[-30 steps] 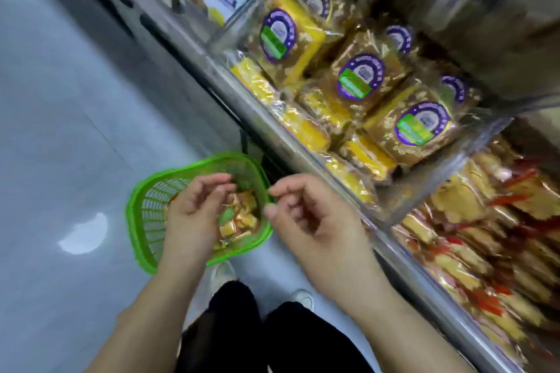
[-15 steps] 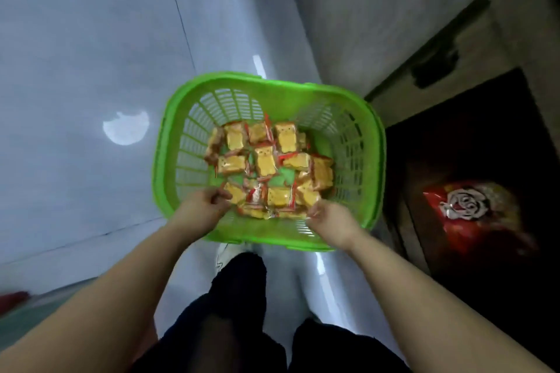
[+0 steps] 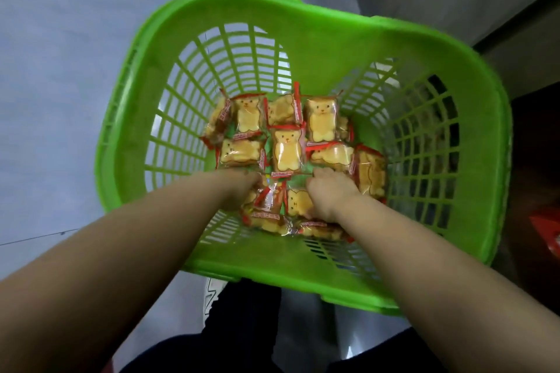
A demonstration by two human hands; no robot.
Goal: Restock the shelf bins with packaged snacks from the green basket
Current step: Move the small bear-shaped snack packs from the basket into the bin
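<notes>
The green basket [image 3: 303, 39] stands on the floor right below me. Several bear-shaped snack packets [image 3: 287, 151], yellow with red-trimmed clear wrappers, cover its bottom. Both my arms reach down into it. My left hand [image 3: 239, 189] is in the near part of the pile, its fingers curled round a tilted packet [image 3: 268, 198]. My right hand [image 3: 331, 195] lies on the packets beside it, over a bear packet [image 3: 298, 203]. Its fingers point down into the pile and are hidden. The shelf bins are out of view.
Grey floor tiles [image 3: 75, 70] lie left of and behind the basket. The dark base of the shelf unit [image 3: 539, 136] runs along the right, with a red package [image 3: 547, 236] at the frame's edge. My black trousers and a white shoe [image 3: 212, 291] are below the basket.
My view swung from the shelf bins down to the basket, which now looks much closer. Both hands went from its near rim into the pile of packets.
</notes>
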